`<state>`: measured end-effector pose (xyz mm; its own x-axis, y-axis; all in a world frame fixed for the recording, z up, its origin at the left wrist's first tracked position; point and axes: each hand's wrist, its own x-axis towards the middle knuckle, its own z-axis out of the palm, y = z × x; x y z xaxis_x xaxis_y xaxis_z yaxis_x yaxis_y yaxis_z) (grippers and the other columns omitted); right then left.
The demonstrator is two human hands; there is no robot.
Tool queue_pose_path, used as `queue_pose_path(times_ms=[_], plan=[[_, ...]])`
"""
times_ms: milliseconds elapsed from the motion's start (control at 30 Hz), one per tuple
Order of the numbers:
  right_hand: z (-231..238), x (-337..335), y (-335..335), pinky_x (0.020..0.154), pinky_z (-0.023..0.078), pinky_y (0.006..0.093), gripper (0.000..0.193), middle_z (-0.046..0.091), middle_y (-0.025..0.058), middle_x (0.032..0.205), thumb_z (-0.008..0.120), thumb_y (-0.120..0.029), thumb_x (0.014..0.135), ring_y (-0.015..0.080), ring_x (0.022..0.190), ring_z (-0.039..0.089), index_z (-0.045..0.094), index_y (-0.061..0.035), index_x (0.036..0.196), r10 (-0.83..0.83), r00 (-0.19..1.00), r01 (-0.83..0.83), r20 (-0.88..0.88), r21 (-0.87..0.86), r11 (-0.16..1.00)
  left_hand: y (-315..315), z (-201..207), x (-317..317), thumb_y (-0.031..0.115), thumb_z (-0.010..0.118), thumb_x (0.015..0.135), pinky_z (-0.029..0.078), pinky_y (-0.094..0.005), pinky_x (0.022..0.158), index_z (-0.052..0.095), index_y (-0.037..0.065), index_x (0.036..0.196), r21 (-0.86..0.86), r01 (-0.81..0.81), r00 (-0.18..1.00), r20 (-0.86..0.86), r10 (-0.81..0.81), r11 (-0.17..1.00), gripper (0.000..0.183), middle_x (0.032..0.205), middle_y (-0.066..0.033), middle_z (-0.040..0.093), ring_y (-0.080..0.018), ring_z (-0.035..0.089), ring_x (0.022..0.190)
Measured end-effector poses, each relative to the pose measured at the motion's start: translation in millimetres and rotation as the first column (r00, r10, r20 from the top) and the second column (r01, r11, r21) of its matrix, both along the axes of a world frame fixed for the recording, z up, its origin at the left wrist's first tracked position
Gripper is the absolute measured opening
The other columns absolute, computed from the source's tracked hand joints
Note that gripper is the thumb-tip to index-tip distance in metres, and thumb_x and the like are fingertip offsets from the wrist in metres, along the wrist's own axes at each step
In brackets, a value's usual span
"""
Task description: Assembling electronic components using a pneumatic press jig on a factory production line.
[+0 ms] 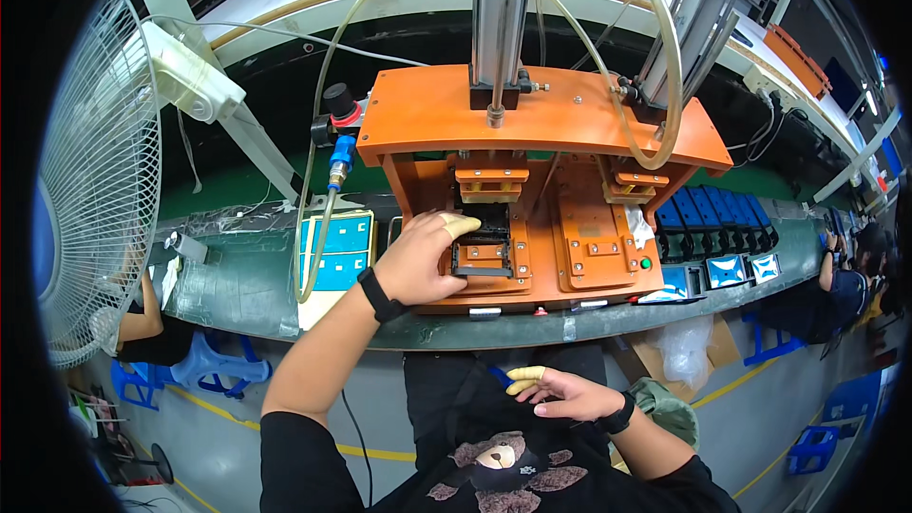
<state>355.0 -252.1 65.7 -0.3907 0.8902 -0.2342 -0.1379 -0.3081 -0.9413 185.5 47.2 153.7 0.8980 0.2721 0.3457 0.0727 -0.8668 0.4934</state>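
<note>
My left hand reaches into the left station of an orange press. Its thumb and a finger wearing a yellow cot close on the left side of a black plastic frame, which lies on the station's orange fixture; the other fingers are partly hidden. Over my lap, my right hand is apart from the machine, fingers loosely stretched out and some covered by yellow cots. A small blue strip shows at its fingertips; no grip on it is visible.
The press's right fixture has a green button beside it. Several black-and-blue parts stand in a row at right. Left are a blue-and-white panel, an air hose and a caged fan. Other people sit at both sides.
</note>
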Motion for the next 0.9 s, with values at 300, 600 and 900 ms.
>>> queue_pose_path(times_ms=[300,600,900], plan=[[-6,3,6,0.101,0.044,0.0331,0.063,0.053,0.0109,0.135,0.066,-0.013,0.094,0.0184,0.119,0.054,0.034,-0.0038,0.148,-0.035,0.998,0.034,0.061,0.017,0.999,3,14,8,0.037,0.081,0.069,0.039,-0.0438,0.102,0.054,0.005,0.132,0.103,0.082,0.963,-0.263,-0.052,0.991,0.076,0.128,-0.0156,0.057,-0.0351,0.053,0.120],[1,12,14,0.100,0.043,0.0331,0.061,0.054,0.0104,0.136,0.066,-0.008,0.090,0.0189,0.118,0.056,0.040,-0.0028,0.145,-0.062,0.995,0.062,0.074,-0.010,0.998,80,-90,-94,0.014,0.061,0.094,0.051,-0.0319,0.084,0.069,0.001,0.100,-0.661,-0.334,0.840,0.114,0.530,0.672,0.016,0.099,-0.0100,0.070,-0.0182,0.066,0.094],[101,-52,111,0.058,0.057,0.0336,0.058,0.041,0.0277,0.145,0.074,-0.030,0.084,0.0311,0.069,0.069,0.051,-0.0029,0.129,-0.269,0.682,-0.221,0.680,0.543,0.810,212,-114,-24,0.028,0.064,0.088,0.051,-0.0425,0.087,0.060,0.004,0.120,-0.414,-0.461,0.798,0.193,0.571,0.785,0.040,0.112,-0.0194,0.066,-0.0346,0.065,0.103]])
